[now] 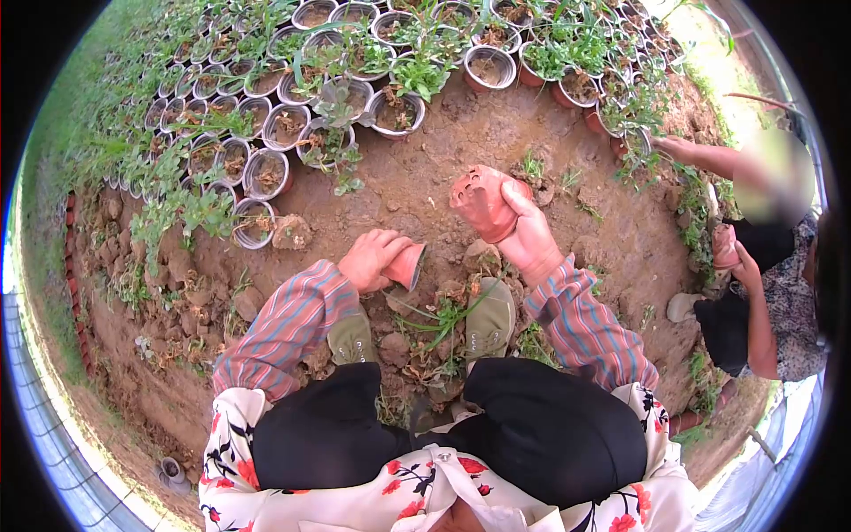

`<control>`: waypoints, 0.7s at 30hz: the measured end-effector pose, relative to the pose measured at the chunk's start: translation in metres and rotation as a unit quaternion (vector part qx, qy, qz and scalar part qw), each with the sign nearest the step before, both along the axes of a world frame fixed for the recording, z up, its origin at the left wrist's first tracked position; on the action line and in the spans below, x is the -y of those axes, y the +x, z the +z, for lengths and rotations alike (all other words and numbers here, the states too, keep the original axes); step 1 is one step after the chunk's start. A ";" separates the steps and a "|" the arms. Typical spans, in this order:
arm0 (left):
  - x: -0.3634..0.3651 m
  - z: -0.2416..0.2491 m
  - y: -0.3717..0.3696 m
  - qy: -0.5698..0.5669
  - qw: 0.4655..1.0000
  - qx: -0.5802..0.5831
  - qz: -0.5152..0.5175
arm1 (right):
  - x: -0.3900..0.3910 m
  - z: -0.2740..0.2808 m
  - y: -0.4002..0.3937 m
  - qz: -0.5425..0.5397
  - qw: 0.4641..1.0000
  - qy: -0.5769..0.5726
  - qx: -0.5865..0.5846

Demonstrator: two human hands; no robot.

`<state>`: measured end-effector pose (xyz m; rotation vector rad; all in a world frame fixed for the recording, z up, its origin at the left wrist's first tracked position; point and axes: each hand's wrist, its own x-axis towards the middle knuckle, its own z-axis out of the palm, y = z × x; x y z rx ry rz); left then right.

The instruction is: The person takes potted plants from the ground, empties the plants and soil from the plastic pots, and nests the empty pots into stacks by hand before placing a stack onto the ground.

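Most fingers of the right hand (531, 241) are hidden by a holed reddish-brown plastic pot (485, 206). The left hand (370, 258) covers much of an orange-red plastic pot (408, 264). A blur masks part of the co-worker in a patterned top (795, 306), whom the dark border crops.

Between the left hand (370, 259) and right hand (530, 235) I see open soil (412, 199) reaching forward; tightly packed pots (488, 86) block the far side, and shoes (491, 321) and clods (482, 257) crowd the near side.

You get bright daylight; the ground (696, 40) glares nearly white at top right; things bend near your view's round black edge; one patch (774, 177) at right is smudged.
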<state>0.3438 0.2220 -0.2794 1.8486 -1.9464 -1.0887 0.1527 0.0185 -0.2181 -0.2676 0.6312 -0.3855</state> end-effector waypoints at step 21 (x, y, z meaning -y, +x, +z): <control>-0.002 0.020 0.033 0.009 0.976 0.139 0.165 | -0.011 -0.007 -0.008 0.040 0.995 -0.007 -0.090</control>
